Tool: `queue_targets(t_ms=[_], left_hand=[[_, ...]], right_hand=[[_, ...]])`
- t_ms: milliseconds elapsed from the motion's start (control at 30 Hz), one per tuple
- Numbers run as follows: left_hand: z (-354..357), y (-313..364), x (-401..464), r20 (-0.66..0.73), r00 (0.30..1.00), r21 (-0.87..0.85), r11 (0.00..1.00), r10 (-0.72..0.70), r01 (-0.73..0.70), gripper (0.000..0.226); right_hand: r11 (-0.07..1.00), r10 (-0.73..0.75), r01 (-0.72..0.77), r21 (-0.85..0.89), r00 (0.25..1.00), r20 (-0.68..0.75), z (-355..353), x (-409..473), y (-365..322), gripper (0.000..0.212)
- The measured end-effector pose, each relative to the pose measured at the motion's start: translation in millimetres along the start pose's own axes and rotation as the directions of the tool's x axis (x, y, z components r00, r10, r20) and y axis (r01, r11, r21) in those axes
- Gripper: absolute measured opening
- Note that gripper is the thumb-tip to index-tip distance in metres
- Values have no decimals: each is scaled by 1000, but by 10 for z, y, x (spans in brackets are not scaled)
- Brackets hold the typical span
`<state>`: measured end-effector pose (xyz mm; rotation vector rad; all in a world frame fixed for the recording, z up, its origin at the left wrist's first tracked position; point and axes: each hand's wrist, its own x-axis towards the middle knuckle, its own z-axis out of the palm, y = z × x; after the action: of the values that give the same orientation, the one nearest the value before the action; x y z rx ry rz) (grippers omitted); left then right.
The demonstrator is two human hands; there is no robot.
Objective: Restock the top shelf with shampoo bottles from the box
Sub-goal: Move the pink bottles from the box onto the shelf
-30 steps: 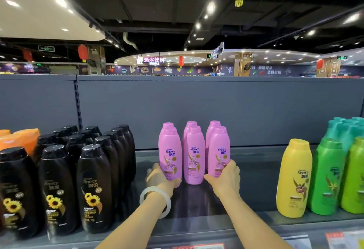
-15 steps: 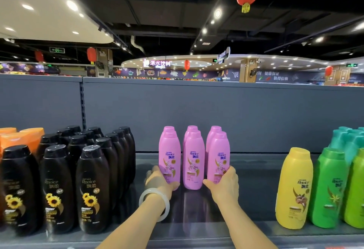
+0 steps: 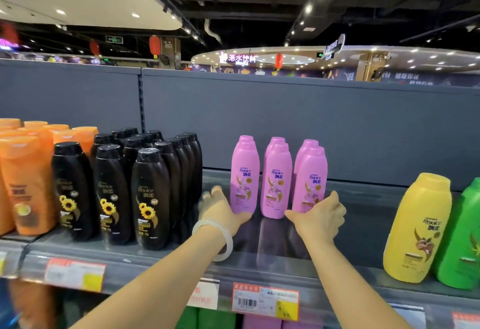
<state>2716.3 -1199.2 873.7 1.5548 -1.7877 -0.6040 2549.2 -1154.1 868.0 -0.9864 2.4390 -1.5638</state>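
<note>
Pink shampoo bottles (image 3: 276,180) stand in three short rows near the middle of the top shelf (image 3: 368,214), close to its back wall. The left hand (image 3: 223,210) lies open against the left front bottle. The right hand (image 3: 320,218) lies open against the right front bottle, holding nothing.

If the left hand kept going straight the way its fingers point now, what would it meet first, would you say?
Probably the grey back panel. The left hand points into the gap between the black shampoo bottles and the left pink shampoo bottle, touching the pink one; depth is unclear.
</note>
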Motion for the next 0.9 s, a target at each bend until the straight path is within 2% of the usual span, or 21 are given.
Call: queue_targets(t_ms=[100,200,333,433,500,600,733,833,900], left_hand=[[-61,-28,-131,-4,996,36,995,93,-92,86],[-169,-72,-343,-51,964,7,965,262,-262,78],[-457,-331,-726,-72,874,69,877,481,-476,71],[-811,-749,-995,-71,841,176,837,536,-519,65],[-1120,-1135,-1167,-76,863,217,853,499,-474,64],[-1662,-1888,-1481,-26,926,391,856,377,-338,70],[-2423,-3088,-2073,11,999,566,824,31,-32,74],[-3013,-3940,-2655,-23,972,627,754,-233,195,74],[-3400,-4404,-3046,-55,933,652,695,-356,303,70]], right_hand=[[999,-37,37,34,999,-8,-136,-120,-89,112],[977,-213,214,28,977,-32,-205,-430,-221,96],[872,-489,490,-4,871,42,-71,-1159,-422,82],[799,-588,600,-30,792,166,137,-1806,-598,78],[744,-634,668,-25,717,290,327,-2264,-698,74],[690,-630,724,14,590,506,688,-3032,-836,66],[618,-491,786,-17,402,773,1230,-4165,-941,68],[577,-391,816,43,230,891,1592,-5041,-1008,68],[562,-329,822,91,121,937,1812,-5590,-1065,69]])
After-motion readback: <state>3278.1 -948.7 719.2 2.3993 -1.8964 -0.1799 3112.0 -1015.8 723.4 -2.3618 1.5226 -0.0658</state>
